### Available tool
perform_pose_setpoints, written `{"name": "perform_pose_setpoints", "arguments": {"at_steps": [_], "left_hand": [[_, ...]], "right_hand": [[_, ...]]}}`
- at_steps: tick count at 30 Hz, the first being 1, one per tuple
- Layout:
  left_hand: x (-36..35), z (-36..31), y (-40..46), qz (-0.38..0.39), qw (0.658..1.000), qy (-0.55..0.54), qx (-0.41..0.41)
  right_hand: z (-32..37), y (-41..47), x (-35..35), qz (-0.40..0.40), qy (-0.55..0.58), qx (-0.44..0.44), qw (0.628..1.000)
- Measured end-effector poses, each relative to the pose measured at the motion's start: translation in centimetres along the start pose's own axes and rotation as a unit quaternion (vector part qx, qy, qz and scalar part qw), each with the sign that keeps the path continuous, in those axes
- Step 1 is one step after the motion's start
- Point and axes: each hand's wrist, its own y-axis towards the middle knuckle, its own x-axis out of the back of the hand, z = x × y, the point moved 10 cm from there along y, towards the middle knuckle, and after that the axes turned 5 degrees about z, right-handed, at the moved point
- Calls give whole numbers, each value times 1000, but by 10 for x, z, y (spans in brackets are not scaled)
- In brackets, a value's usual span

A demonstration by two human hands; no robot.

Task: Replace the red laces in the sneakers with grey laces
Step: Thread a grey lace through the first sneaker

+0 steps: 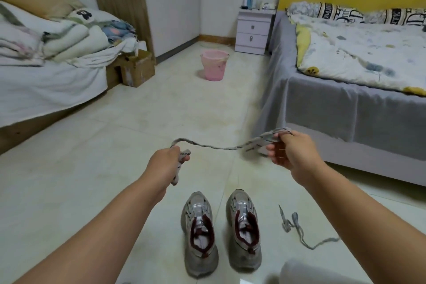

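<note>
Two grey sneakers stand side by side on the floor tiles, the left sneaker (200, 235) and the right sneaker (244, 230), toes pointing away; no laces show in them. Above them I hold a grey lace (216, 146) stretched between both hands. My left hand (167, 163) grips one end, which hangs down below the fist. My right hand (288, 147) pinches a folded bundle of the same lace. A second grey lace (297, 228) lies loose on the floor to the right of the sneakers.
A bed with a grey sheet (334, 104) stands on the right, another bed with folded bedding (46, 76) on the left. A pink bucket (214, 65), a cardboard box (136, 69) and a white nightstand (253, 30) stand farther back.
</note>
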Motion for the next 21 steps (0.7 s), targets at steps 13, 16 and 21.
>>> {"name": "perform_pose_setpoints", "arguments": {"at_steps": [13, 16, 21], "left_hand": [[-19, -44, 35, 93, 974, 187, -87], [-48, -44, 47, 164, 967, 181, -79], [-80, 0, 80, 269, 960, 81, -1]], "right_hand": [[18, 34, -68, 162, -245, 26, 956], [2, 28, -123, 299, -319, 48, 898], [-29, 71, -140, 265, -470, 114, 834]]}}
